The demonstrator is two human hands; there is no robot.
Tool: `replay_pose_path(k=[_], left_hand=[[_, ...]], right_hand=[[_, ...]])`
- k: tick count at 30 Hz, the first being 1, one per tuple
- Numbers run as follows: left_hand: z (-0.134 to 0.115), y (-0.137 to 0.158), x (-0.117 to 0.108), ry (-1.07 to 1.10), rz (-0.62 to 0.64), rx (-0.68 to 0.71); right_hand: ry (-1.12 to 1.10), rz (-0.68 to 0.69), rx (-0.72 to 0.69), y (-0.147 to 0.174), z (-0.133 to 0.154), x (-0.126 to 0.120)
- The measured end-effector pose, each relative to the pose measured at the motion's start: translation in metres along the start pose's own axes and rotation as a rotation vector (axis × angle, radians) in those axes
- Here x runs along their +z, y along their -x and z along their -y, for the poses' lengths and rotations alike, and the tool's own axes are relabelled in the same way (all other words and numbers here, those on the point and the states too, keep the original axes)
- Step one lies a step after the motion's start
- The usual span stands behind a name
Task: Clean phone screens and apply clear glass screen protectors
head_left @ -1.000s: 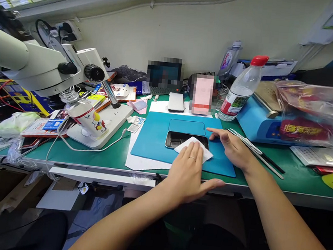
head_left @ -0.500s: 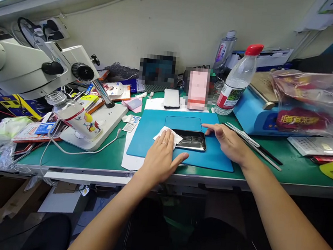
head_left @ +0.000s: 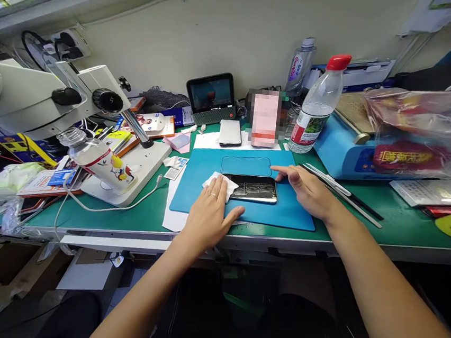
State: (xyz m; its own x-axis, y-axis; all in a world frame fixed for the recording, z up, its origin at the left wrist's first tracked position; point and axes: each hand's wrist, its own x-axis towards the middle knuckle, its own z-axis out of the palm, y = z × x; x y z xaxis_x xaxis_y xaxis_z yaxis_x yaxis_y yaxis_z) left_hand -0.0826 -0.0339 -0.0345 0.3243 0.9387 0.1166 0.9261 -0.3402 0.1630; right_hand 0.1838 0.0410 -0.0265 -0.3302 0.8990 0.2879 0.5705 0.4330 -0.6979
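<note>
Head view: left hand point(head_left: 209, 214) lies flat, fingers extended together, pressing a white cloth point(head_left: 230, 187) rather than gripping it; the cloth covers the left end of a dark phone point(head_left: 254, 189). Phone sits lengthwise on the blue mat point(head_left: 193, 190), likely to protect it from the hard bench. Right hand point(head_left: 305, 191) is half open, index out, nothing visibly held; fingertip is at the right end of a thin outlined panel point(head_left: 245, 165), contact unclear, maybe steadying it. Panel lies just behind phone, apparently within easy reach. Count: two hands, one cloth, one phone, one panel, one mat, three bottles point(head_left: 314, 119), at least three slim tools point(head_left: 348, 195) right of the mat.
</note>
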Motion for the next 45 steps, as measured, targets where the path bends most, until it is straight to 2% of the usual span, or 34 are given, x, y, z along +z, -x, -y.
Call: replay_pose_path(k=[3,9,15,18,23,25,27,31,34,36,38,41,43,45], left_hand=[[0.0,0.005,0.001,0.004,-0.006,-0.005],[-0.005,-0.015,0.0,-0.007,-0.016,-0.032],[-0.016,-0.008,0.006,0.013,-0.06,-0.034],[-0.035,-0.017,0.01,0.046,-0.055,0.007],[-0.087,-0.047,0.016,0.117,-0.035,0.12],[-0.1,-0.05,0.017,0.133,-0.027,0.144],[-0.104,-0.043,0.016,0.144,-0.024,0.161],[-0.083,-0.012,0.014,0.144,-0.046,0.193],[-0.053,0.007,0.011,0.101,-0.061,0.193],[-0.031,0.013,0.008,0.058,-0.051,0.145],[-0.01,0.013,0.004,0.009,-0.039,0.099],[0.01,0.005,-0.001,-0.022,0.004,0.102],[0.012,-0.003,-0.003,-0.019,0.026,0.119],[0.003,-0.014,-0.003,-0.004,0.026,0.128]], right_hand=[[-0.001,0.005,-0.007,0.0,-0.001,0.0],[0.007,-0.012,0.009,-0.001,-0.002,0.001],[0.012,-0.03,-0.004,-0.002,-0.002,0.002],[0.005,-0.028,-0.008,-0.002,-0.003,0.001],[0.003,-0.037,0.01,-0.002,-0.004,0.001],[0.009,-0.047,0.011,-0.002,-0.005,0.0],[0.013,-0.049,0.008,-0.001,-0.005,0.0],[0.009,-0.036,-0.007,0.0,-0.004,-0.001],[-0.003,-0.033,-0.009,0.0,-0.006,-0.001],[-0.015,-0.036,0.0,0.0,-0.008,0.0],[-0.026,-0.041,0.012,0.0,-0.01,0.001],[-0.039,-0.037,0.025,0.001,-0.009,0.002],[-0.042,-0.027,0.031,0.001,-0.007,0.001],[-0.034,-0.019,0.029,0.0,-0.005,0.001]])
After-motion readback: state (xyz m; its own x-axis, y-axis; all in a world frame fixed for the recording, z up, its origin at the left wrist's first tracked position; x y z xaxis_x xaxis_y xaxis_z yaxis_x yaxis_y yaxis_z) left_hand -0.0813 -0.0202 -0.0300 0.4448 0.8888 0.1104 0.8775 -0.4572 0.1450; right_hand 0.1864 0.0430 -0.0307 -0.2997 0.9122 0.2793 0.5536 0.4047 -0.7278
